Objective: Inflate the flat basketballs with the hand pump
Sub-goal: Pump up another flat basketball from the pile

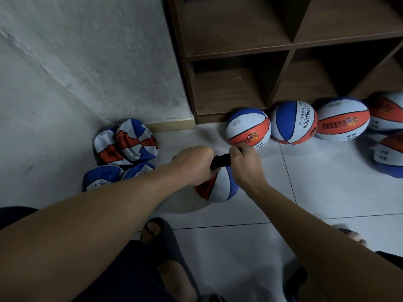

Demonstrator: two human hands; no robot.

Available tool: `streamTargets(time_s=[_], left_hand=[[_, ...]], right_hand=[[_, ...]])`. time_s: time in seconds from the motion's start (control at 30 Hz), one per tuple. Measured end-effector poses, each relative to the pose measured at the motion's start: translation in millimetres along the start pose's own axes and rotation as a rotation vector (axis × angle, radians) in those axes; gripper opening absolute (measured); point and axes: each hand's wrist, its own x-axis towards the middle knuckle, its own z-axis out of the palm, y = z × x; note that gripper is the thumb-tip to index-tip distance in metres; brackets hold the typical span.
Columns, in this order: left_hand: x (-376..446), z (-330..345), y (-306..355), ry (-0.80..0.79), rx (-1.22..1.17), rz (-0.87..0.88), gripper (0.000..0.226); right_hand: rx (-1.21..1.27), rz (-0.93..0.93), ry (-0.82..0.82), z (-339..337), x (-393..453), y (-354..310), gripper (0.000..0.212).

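White floor tiles [250, 247] carry crumpled flat basketballs [125, 147] at nine o'clock. At centre, the left hand [193, 165] grips the black hand pump [220, 161] over a basketball [218, 186]; the right hand [246, 164] clasps its handle end. Inflated balls [294, 123] line the shelf [283, 55] at two o'clock.

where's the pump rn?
Head view, centre: the black hand pump is gripped between the left hand and right hand, over the basketball.
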Motion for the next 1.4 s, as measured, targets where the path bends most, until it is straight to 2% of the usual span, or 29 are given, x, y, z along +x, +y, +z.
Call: streamTargets(time_s=[0.2, 0.3, 0.43, 0.53, 0.67, 0.83, 1.0, 1.3, 1.4], left_hand=[[0, -1, -4, -0.012, -0.015, 0.005, 0.023], [1, -4, -9, -0.052, -0.028, -0.034, 0.033], [-1, -11, -26, -0.098, -0.032, -0.090, 0.038], [-2, -10, -28, -0.107, -0.035, -0.096, 0.040], [1, -7, -20, -0.096, -0.023, -0.079, 0.033], [2, -6, -9, -0.125, 0.048, -0.053, 0.024], [-2, -3, 2, -0.144, 0.087, -0.014, 0.023], [-3, -3, -5, -0.113, 0.020, -0.008, 0.023], [-3, -5, -16, -0.114, 0.022, -0.033, 0.026]], right_hand=[[-0.015, 0.003, -0.014, -6, 2, -1, 0.024], [0.080, 0.113, -0.005, -19, 12, 5, 0.020], [0.197, 0.228, 0.098, -55, 33, 15, 0.015], [0.222, 0.218, 0.119, -65, 40, 21, 0.006], [0.175, 0.158, 0.184, -43, 30, 17, 0.016], [0.138, 0.100, 0.122, -2, 5, 16, 0.025], [0.125, 0.136, 0.052, 19, -5, 21, 0.029], [0.075, 0.117, 0.013, 7, 2, 17, 0.026], [0.121, 0.157, 0.054, -11, 10, 23, 0.027]])
